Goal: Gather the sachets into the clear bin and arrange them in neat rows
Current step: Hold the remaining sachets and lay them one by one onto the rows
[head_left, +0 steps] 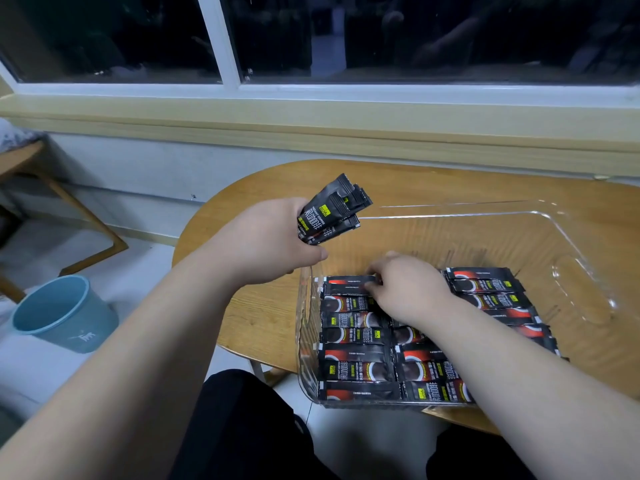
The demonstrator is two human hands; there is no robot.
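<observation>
While hovering over the left part of a rounded light-brown wooden table (263,320), gripping in the left hand (273,242) a fanned bundle of black foil coffee sachets (332,211). Fingers curled tight round the lower ends, upper ends sticking up and away toward the window. Held just outside the far-left side of a clear rectangular plastic bin (519,216), above its rim and apart from everything inside.

Reaching down into the bin with the right hand (408,292), palm down, bent fingertips touching the right end of the farthest black sachet of the left row (346,285). Cannot tell whether pinching that sachet or only pressing on it.

Lying flat across the near half of the bin floor: rows of black-and-red sachets (356,368), long sides running left to right, overlapping like shingles. One row against the left wall, a middle row partly hidden under the right forearm, a third row to the right of the wrist. Wood grain visible through the far half of the bin floor.

Resting on the table, with the bin's near-left corner poking past the table edge.

Off to the left on the pale floor, a round pale-blue plastic bucket (62,313), and beyond it an angled light wooden furniture frame (86,223). Behind the table, a white-framed window with dark glass (221,46). At the bottom, black trousers (235,427).
</observation>
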